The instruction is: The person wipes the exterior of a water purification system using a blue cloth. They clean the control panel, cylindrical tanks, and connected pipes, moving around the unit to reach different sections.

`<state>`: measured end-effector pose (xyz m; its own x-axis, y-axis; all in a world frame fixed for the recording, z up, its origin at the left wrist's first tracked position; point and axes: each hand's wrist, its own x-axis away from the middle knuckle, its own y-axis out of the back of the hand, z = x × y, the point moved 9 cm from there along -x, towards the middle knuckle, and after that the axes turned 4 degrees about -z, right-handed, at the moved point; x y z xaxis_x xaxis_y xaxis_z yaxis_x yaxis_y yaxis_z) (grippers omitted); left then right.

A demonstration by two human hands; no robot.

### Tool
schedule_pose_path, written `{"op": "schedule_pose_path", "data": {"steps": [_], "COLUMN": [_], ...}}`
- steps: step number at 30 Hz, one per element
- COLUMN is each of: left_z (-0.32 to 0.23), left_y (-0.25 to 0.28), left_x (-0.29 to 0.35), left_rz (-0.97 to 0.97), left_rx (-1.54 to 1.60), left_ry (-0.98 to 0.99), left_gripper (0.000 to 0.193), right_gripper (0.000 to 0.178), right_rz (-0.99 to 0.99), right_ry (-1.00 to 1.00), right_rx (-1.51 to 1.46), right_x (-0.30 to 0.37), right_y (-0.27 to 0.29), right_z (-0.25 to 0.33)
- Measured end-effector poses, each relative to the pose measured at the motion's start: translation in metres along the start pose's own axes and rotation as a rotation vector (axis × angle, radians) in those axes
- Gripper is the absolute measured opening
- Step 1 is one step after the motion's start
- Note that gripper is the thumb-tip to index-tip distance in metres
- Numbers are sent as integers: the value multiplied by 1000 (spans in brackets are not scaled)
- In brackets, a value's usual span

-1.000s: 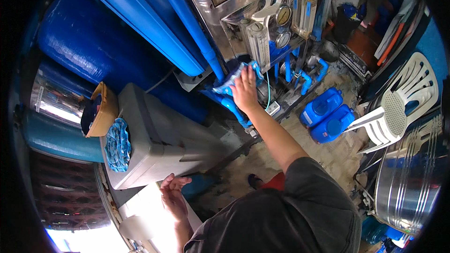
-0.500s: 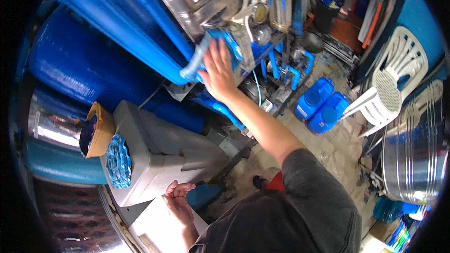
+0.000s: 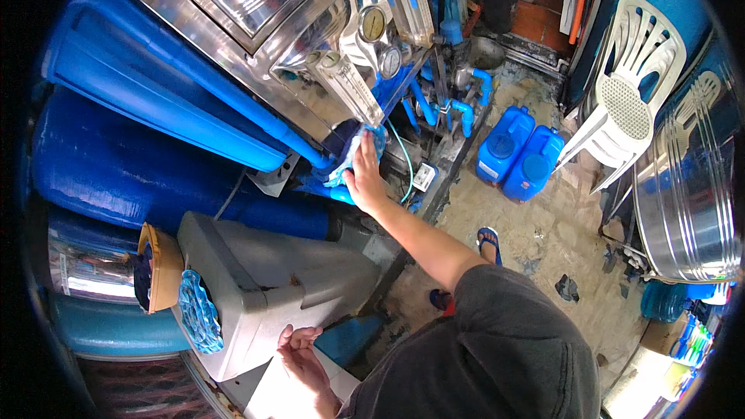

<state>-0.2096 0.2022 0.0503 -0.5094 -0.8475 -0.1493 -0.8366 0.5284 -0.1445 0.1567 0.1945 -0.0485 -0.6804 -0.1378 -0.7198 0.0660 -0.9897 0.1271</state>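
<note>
My right hand (image 3: 368, 178) reaches forward with its fingers laid over a crumpled blue-and-white cloth (image 3: 339, 176). Hand and cloth are at the lower edge of a shiny metal panel (image 3: 299, 101), just below a clear flow meter (image 3: 347, 89) and beside the end of a blue pipe (image 3: 299, 147). Down at the lower left, my left hand (image 3: 301, 357) hangs with loosely curled fingers and nothing in it. It is above a bright white surface (image 3: 268, 388), near a grey plastic box (image 3: 256, 264).
Large blue tanks (image 3: 147, 163) lie at left. On the grey box are a blue patterned cover (image 3: 200, 312) and a tan container (image 3: 163, 268). Two blue jugs (image 3: 520, 155) stand on the floor near white plastic chairs (image 3: 628, 109). A steel tank (image 3: 687, 209) is at right.
My right hand and the cloth have moved down the panel, uncovering the flow meter. The whole view has shifted. My left hand keeps nearly the same pose.
</note>
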Motion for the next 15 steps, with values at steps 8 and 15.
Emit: {"op": "schedule_pose_path", "data": {"steps": [8,15], "left_z": [3,12], "left_y": [4,-11], "left_x": [-3,-13], "left_rz": [-63,-92], "left_rx": [-3,-18], "left_ry": [-10,21], "left_gripper": [52,52], "right_gripper": [55,54], "right_rz": [-393,-666], "right_ry": [-446,-418], "right_rx": [-351,-1178], "right_x": [1,-86], "right_y": [-17,9], "right_z": [-69,-237]}}
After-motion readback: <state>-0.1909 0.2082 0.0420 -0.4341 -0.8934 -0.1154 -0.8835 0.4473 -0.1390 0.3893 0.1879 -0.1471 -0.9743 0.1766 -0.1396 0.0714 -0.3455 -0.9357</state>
